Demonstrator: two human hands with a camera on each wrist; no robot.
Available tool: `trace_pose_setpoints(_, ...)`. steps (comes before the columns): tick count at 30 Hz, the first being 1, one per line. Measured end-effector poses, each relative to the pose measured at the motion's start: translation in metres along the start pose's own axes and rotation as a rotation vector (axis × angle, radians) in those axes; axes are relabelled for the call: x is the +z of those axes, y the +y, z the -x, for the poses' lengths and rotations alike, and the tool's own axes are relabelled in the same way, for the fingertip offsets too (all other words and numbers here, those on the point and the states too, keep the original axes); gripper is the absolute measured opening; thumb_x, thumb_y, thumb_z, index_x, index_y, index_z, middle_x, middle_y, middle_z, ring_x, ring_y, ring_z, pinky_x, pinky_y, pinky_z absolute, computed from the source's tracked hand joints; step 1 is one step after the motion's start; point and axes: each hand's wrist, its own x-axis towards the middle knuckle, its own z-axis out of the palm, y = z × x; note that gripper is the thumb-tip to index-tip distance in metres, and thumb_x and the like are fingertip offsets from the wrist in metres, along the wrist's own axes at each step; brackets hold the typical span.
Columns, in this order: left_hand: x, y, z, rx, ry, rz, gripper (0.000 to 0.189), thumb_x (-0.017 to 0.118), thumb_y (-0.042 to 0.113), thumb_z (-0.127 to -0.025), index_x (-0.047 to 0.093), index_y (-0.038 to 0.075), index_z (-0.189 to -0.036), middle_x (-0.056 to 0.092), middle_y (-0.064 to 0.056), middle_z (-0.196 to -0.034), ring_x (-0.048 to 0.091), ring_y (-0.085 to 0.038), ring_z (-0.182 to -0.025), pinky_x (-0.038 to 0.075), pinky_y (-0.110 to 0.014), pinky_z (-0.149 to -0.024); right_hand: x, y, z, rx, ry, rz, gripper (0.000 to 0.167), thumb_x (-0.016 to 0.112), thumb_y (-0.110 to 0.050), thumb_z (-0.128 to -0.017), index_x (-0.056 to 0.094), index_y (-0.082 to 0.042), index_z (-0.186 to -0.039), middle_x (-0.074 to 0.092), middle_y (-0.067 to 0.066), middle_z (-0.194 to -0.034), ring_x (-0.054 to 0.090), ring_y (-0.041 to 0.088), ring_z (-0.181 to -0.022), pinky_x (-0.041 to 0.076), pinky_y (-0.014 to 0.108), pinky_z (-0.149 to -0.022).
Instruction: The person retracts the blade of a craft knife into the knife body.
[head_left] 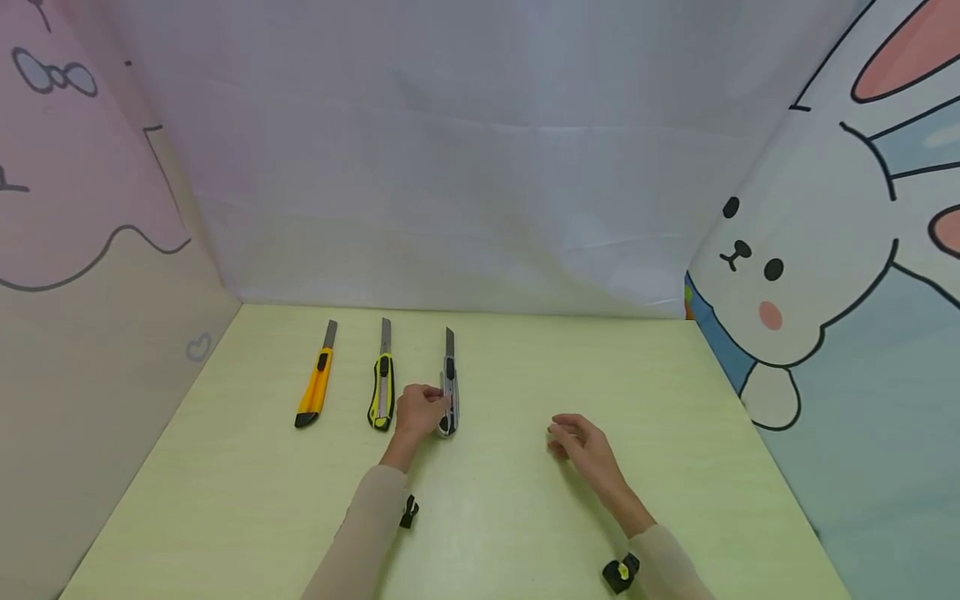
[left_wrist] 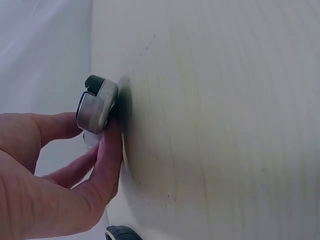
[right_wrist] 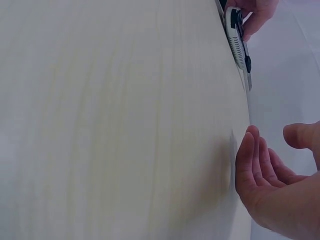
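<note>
My left hand [head_left: 420,410] pinches a silver-grey utility knife [head_left: 451,383] between thumb and fingers near its lower end. The blade points toward the back of the table. In the left wrist view the butt end of the utility knife [left_wrist: 95,107] shows close over the tabletop, my thumb on one side and fingers on the other. Off to the right, my right hand [head_left: 585,450] holds nothing; its fingers are loosely bent, with the thumb apart from them in the right wrist view. Left of my left hand lies a yellow-green and black utility knife [head_left: 383,383], blade out.
Farther left lies an orange-yellow utility knife [head_left: 318,379] with a black end, its blade also out. The pale wooden table [head_left: 525,367] ends at a white cloth backdrop [head_left: 450,167]. Printed cloth walls stand on both sides, a cartoon rabbit [head_left: 817,275] on the right one.
</note>
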Motion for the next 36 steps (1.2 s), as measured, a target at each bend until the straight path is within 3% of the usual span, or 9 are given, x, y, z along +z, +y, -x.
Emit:
trace_pose_setpoints(10,-0.003,-0.004,0.006,-0.053,-0.032,0.056,0.024,0.074,0.011,-0.092,0.074,-0.004,-0.110,0.074,-0.015,-0.101,0.069,-0.025,-0.090,0.055,-0.034,-0.074,0.000,0.002,0.001,-0.001,-0.009,0.000,0.033,0.062,-0.018,-0.104,0.061,0.002,-0.130,0.071,0.019,-0.115,0.071,0.027,-0.094,0.057,0.029,-0.081)
trace_pose_setpoints(17,-0.004,-0.007,0.012,-0.053,-0.056,0.087,0.025,0.074,0.010,-0.092,0.073,-0.005,-0.111,0.074,-0.015,-0.101,0.067,-0.025,-0.091,0.054,-0.034,-0.075,0.000,0.003,0.003,-0.042,-0.012,0.017,0.036,0.062,-0.019,-0.105,0.059,0.006,-0.130,0.070,0.021,-0.114,0.072,0.025,-0.093,0.058,0.030,-0.079)
trace_pose_setpoints(24,-0.001,-0.011,0.017,-0.072,-0.064,0.132,0.024,0.075,0.009,-0.091,0.073,-0.004,-0.111,0.074,-0.015,-0.100,0.067,-0.024,-0.090,0.053,-0.032,-0.074,0.000,0.000,0.004,-0.024,-0.021,-0.008,0.034,0.060,-0.016,-0.105,0.059,0.005,-0.132,0.070,0.022,-0.117,0.071,0.026,-0.094,0.058,0.029,-0.079)
trace_pose_setpoints(36,0.006,-0.004,0.037,-0.027,-0.069,0.181,0.025,0.075,0.008,-0.092,0.072,-0.005,-0.114,0.074,-0.014,-0.101,0.068,-0.020,-0.090,0.054,-0.027,-0.074,0.001,-0.001,0.004,0.010,-0.034,-0.076,0.038,0.064,-0.020,-0.103,0.059,0.001,-0.135,0.067,0.022,-0.124,0.071,0.032,-0.100,0.059,0.032,-0.082)
